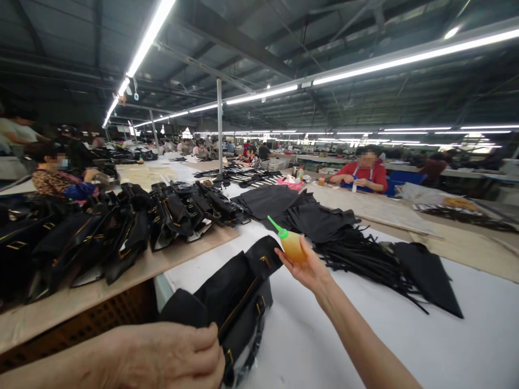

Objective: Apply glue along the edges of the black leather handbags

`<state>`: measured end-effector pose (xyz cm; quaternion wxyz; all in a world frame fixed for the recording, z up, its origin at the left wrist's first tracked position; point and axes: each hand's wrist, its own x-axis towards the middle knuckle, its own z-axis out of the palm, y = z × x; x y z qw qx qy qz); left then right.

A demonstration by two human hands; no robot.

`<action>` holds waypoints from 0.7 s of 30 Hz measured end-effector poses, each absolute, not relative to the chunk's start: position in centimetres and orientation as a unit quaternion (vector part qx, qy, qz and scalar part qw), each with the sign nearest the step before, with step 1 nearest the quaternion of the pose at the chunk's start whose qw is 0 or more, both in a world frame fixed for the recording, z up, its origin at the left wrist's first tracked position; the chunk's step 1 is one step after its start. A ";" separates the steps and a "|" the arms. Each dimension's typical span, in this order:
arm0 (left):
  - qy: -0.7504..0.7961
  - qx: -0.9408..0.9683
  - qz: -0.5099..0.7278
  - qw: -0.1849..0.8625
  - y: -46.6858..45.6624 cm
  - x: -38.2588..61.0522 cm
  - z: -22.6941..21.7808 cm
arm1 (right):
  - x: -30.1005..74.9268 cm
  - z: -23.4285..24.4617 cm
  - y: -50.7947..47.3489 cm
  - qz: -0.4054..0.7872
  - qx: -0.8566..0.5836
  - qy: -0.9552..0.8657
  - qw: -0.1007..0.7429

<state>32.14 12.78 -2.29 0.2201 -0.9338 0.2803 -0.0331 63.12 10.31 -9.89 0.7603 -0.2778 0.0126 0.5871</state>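
My right hand (310, 270) is wrapped round a squeeze bottle (293, 247) of amber liquid, its green nozzle pointing up and to the left. The fingertips are beside a flap of a black bag (231, 292) with gold zips and fittings. That bag lies tilted at the edge of the white tabletop (308, 335). At the lower left, my left hand (170, 351) is closed on the bag's near black flap, thumb and fingers pinching its edge. Part of the bag's near end is hidden behind this hand.
Many similar black bags (130, 227) are piled on a tan board at the left. Black cut panels (316, 216) and a bundle of black strips (365, 265) lie on the table beyond my right hand. A co-worker in red (363, 173) sits across; another person (60, 175) is at the left.
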 end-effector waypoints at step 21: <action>-0.262 -0.962 0.018 -0.071 10.4 34.9 -3.5 | 60.9 -7.2 0.2 0.461 -0.309 0.061 0.830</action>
